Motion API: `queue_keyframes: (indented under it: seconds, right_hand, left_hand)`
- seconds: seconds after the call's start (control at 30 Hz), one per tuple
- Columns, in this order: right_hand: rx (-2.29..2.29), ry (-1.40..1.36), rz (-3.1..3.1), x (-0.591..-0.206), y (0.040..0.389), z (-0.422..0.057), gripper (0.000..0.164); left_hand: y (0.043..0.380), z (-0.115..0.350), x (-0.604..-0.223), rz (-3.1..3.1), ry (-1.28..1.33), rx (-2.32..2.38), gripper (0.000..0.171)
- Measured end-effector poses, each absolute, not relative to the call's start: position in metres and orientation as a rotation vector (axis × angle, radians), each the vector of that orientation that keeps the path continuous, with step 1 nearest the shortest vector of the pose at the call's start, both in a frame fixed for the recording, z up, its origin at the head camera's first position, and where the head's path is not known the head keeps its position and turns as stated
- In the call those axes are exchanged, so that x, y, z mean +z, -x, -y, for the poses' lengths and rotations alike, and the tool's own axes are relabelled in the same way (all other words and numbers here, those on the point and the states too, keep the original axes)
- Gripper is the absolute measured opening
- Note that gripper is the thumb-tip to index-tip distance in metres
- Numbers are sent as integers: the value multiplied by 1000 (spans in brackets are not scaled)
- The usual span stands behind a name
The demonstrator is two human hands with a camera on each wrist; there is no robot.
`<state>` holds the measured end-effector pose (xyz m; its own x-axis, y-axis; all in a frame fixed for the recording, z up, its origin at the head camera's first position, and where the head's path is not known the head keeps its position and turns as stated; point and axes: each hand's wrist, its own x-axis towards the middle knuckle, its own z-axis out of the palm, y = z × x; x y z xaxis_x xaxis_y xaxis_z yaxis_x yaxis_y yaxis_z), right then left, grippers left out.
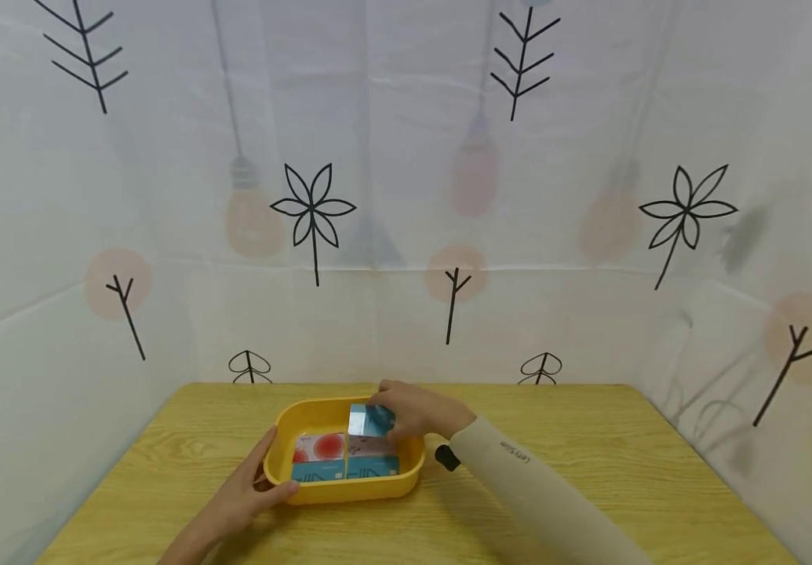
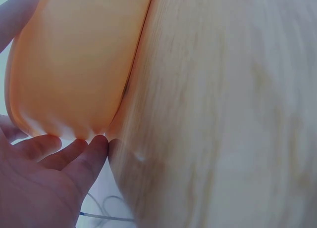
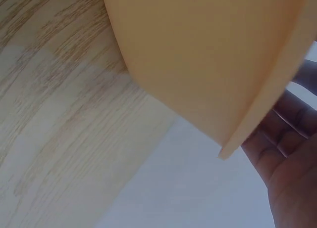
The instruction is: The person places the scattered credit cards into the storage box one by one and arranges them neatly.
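A yellow plastic bin (image 1: 356, 493) stands on the table, its long side facing me. My left hand (image 1: 239, 496) holds its left end, thumb at the front corner and fingers against the end wall (image 2: 74, 74). Over the bin's back right part, my right hand (image 1: 416, 410) grips a small blue box (image 1: 363, 421) between thumb and fingers. Inside the bin lie cartons with a blue front band (image 1: 317, 472) and a white top with red circles (image 1: 328, 446), side by side. The right wrist view shows the bin's outer wall (image 3: 198, 50), with the held box hidden behind it.
The wood-grain table (image 1: 554, 471) extends around the bin on both sides. A white printed curtain (image 1: 406, 314) hangs behind the table and along its sides. A black wrist piece (image 1: 447, 457) sits at the right cuff, close to the bin's right end.
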<state>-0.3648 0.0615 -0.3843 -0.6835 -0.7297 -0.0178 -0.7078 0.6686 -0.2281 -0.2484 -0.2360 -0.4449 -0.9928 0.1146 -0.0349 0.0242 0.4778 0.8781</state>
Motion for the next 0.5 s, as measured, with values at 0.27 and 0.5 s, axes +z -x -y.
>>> queue_keyframes:
  seconds: [0.27,0.5]
  right_hand:
    - [-263,1213,-2764,-388,362,-58,55]
    - [-221,1217,-2762,-391,363,-54,54]
  left_hand:
    - [249,237,-447,-2608,-168,1590,99]
    - [248,236,-446,-2625,-144,1581,100]
